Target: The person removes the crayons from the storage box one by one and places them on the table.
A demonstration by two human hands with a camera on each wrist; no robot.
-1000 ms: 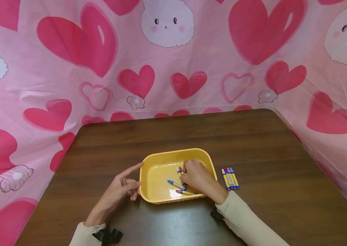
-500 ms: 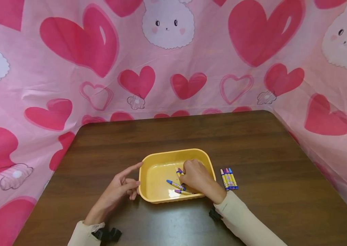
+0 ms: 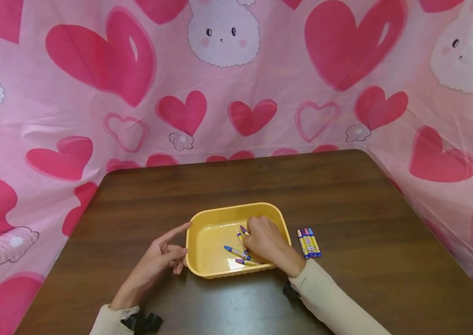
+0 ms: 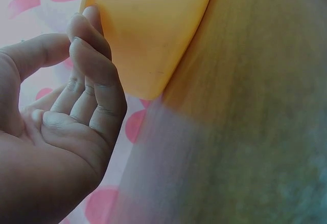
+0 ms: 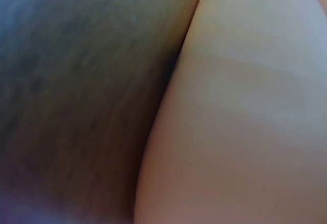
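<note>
A yellow plastic tray (image 3: 215, 213) sits on the table with several crayons in it. One blue crayon (image 3: 236, 252) and a purple crayon (image 3: 246, 262) lie near its front wall; others rest by the right hand's fingers. My right hand (image 3: 266, 241) reaches down into the right side of the tray, knuckles bent. Its fingertips are hidden, so I cannot tell whether they hold a crayon. My left hand (image 3: 158, 260) is at the tray's left end, index finger extended to the rim and thumb close by. In the left wrist view, the fingers bend loosely beside the tray wall (image 4: 148, 35).
Right of the tray, several crayons (image 3: 309, 243) lie side by side in a neat row on the dark wooden table (image 3: 358, 209). A pink heart-patterned cloth (image 3: 257, 74) hangs behind and at both sides. The right wrist view is filled by a blurred close-up.
The view shifts slightly. By the right hand, the light-tipped and dark purple crayons show a little farther apart than before. Both hands keep nearly the same places.
</note>
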